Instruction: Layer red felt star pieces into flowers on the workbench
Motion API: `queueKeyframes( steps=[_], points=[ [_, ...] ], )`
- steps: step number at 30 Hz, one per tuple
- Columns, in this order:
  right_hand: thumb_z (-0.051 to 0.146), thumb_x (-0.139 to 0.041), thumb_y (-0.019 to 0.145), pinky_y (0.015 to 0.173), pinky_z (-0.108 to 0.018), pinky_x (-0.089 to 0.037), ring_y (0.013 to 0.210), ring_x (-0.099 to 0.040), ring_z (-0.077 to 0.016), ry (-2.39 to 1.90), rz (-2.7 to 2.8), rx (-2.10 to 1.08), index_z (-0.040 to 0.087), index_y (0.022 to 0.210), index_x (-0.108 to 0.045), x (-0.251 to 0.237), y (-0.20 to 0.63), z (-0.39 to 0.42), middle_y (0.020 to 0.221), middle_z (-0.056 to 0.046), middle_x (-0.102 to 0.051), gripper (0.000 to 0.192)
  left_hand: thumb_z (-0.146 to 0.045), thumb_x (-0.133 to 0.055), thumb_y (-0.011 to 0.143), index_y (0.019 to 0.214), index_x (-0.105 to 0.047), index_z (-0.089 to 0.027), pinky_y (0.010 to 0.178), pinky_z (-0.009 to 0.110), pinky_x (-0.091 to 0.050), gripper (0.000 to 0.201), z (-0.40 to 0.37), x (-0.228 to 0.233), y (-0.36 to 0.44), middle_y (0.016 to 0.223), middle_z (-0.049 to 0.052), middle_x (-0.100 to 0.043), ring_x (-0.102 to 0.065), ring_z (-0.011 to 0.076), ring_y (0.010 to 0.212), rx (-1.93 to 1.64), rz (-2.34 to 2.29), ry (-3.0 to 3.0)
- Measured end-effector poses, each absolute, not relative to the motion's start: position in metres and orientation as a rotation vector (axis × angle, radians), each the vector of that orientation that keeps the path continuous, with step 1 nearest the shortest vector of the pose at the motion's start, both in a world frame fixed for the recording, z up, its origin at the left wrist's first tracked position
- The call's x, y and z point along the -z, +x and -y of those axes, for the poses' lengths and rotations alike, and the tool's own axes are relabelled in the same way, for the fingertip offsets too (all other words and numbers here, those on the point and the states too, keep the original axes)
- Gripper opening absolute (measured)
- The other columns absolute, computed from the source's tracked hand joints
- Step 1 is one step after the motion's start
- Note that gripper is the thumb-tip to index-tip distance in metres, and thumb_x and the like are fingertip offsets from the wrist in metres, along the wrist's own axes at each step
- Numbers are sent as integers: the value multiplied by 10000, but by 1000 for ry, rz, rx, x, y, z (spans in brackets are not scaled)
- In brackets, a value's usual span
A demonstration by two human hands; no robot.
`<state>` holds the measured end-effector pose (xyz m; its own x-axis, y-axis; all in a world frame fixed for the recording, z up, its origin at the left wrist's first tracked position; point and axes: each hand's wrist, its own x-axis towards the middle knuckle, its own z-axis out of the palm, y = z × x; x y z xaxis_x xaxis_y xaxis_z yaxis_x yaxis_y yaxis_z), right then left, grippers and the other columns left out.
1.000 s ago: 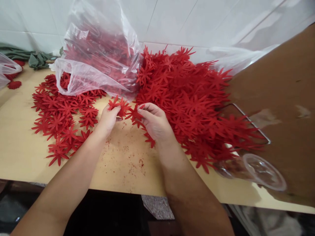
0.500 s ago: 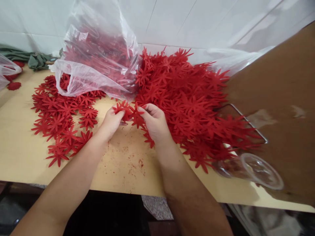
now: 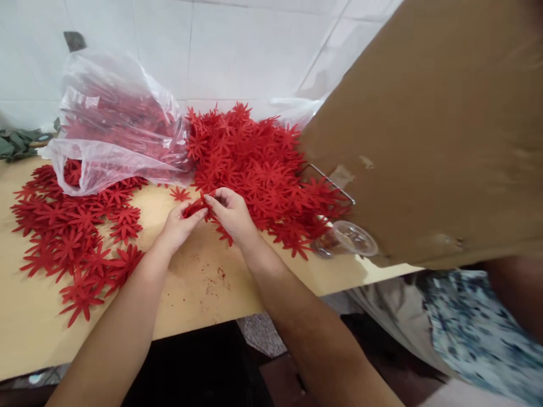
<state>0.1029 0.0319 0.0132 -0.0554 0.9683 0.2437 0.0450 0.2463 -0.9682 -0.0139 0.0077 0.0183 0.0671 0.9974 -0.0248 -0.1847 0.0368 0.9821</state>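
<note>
Red flower-shaped pieces [image 3: 195,208] with narrow petals are gripped by my left hand [image 3: 177,227], its thumb pressed over them. My right hand [image 3: 232,216] pinches at the same pieces with thumb and fingertips, and the two hands almost touch. How many pieces are held I cannot tell. A single red flower piece [image 3: 180,194] lies on the table just behind my hands. To the right spreads a big heap of red flower pieces [image 3: 258,175]. On the left is a flatter pile of them [image 3: 72,226], partly under a clear plastic bag [image 3: 119,148] with more inside.
A large cardboard sheet [image 3: 436,130] stands along the right side. By its foot lie a clear plastic cup [image 3: 355,238] and a metal wire frame [image 3: 335,186]. Green fabric-like pieces [image 3: 17,144] sit far left. Red crumbs dot the table [image 3: 190,299]. Someone's patterned clothing [image 3: 479,322] shows lower right.
My view has swung to the right, showing more cardboard and the patterned clothing. The flower piece in my right hand has come in against those in my left hand.
</note>
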Motion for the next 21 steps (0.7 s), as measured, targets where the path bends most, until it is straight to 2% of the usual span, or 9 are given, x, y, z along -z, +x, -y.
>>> queueKeyframes(
  steps=[3,5,8,11,14,16,21],
  points=[
    [369,-494,756,597,-267,-408,610,-485,-111,-1117,1535,-870,192,724,-501,-23,115,-19,672,0,-532,180,-258,-666,600,648,-553,-162,467,197,-294,156,-9,-16,-12,466,-69,-434,-372,52,461,-1252,-1087,1099],
    [369,-471,784,719,-323,-423,759,-523,-157,-1240,1672,-542,189,797,-548,-33,134,-3,798,-50,-580,196,-268,-667,587,624,-540,-164,457,199,-283,169,-12,-15,-13,457,-74,-432,-355,48,441,-1290,-1108,1069],
    [384,-471,799,886,-425,-337,971,-476,-230,-1512,1726,101,186,867,-606,-48,179,28,949,-99,-583,249,-271,-676,562,602,-520,-164,431,198,-258,193,-15,-15,-15,448,-79,-432,-332,42,417,-1321,-1128,1039],
    [448,-473,783,867,-481,-310,1029,-423,-293,-1831,1640,490,166,914,-634,-54,229,56,1038,-143,-536,350,-273,-677,556,584,-514,-161,446,200,-278,199,-14,-16,-14,447,-75,-431,-352,47,433,-1294,-1109,1063],
    [530,-495,734,745,-488,-330,970,-415,-351,-2207,1612,583,142,880,-664,-46,265,69,989,-191,-515,448,-269,-667,566,585,-514,-158,466,199,-293,190,-11,-16,-10,464,-72,-441,-364,47,452,-1276,-1102,1094],
    [558,-503,709,690,-476,-325,919,-421,-358,-2375,1655,572,137,838,-677,-36,277,69,931,-201,-514,474,-263,-660,570,596,-515,-156,475,196,-298,183,-10,-15,-8,473,-73,-445,-366,45,458,-1280,-1122,1094],
    [570,-491,694,669,-481,-315,853,-438,-334,-2436,1818,545,175,770,-679,-20,289,59,776,-149,-523,444,-258,-669,554,651,-529,-151,503,195,-315,201,-12,-13,-11,514,-73,-477,-387,44,478,-1291,-1148,1033]
  ],
)
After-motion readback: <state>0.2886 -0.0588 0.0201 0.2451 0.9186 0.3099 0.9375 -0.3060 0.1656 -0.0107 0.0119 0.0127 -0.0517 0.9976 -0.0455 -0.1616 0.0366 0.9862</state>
